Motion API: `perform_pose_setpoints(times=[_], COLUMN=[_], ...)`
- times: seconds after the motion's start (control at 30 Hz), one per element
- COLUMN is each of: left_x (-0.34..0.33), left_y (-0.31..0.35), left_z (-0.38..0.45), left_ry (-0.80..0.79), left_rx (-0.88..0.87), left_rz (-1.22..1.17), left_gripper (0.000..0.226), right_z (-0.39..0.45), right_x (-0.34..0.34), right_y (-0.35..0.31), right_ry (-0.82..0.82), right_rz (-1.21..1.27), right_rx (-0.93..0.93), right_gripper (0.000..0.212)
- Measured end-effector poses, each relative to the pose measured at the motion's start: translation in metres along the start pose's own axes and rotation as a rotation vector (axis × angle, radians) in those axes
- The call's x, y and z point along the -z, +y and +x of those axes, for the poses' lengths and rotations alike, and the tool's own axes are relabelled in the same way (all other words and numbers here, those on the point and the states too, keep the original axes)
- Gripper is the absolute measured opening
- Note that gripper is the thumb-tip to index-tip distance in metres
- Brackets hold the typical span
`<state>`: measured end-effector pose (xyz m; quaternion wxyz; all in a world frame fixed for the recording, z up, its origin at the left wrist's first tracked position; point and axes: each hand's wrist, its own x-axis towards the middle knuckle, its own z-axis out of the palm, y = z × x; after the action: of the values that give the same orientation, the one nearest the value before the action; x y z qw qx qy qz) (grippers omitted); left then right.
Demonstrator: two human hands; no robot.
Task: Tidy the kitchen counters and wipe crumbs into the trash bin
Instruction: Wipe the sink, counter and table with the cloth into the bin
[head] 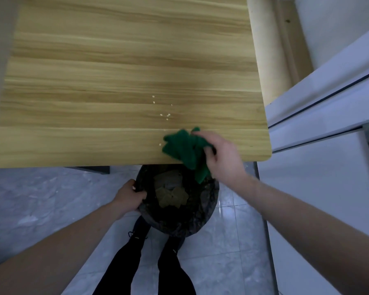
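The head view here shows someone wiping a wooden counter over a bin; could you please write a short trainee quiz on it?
1. True or false: the green cloth hangs partly over the edge of the counter.
2. Which hand grips the rim of the trash bin? A) left hand B) right hand C) neither
3. Fill in: the crumbs still on the counter lie on the ____ side of the cloth, away from the person.

Key: 1 true; 2 A; 3 far.
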<state>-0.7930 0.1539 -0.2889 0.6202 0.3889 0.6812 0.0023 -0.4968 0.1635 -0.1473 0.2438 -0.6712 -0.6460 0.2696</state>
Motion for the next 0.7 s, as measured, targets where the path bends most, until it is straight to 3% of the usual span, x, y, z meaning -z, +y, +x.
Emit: perform_pose_setpoints(times=[0.13,0.3,0.37,0.5,0.7], left_x=[0.012,0.02,0.023,0.026,0.034], left_y=[0.001,0.0,-0.002,-0.007,-0.009], left_z=[-0.004,-0.002,0.002,0.011,0.009], left_ry=[0.003,-0.009,-0.014,-0.026,-0.045], left_rx=[0.007,0.02,0.014,0.002,0.004], left_rz=[0.027,0.009,0.023,0.038,0.031], left_gripper=[0.024,0.024,0.025,0.026,0.031], right_z=[0.067,0.159,0.188,0.202,0.137], right_x=[0.017,-0.007,-0.026,-0.068,-0.078], right_y=[-0.019,-0.04,-0.045,-0.037,-0.022], right_ry=[0.162,0.174,0.133,-0.118,-0.205], right_rz=[-0.003,-0.117,-0.113,-0.175,-0.207], right_rx=[-0.016,-0.056,-0.103,-0.165,0.005], right_gripper=[0.05,0.047,0.046,0.047,0.051])
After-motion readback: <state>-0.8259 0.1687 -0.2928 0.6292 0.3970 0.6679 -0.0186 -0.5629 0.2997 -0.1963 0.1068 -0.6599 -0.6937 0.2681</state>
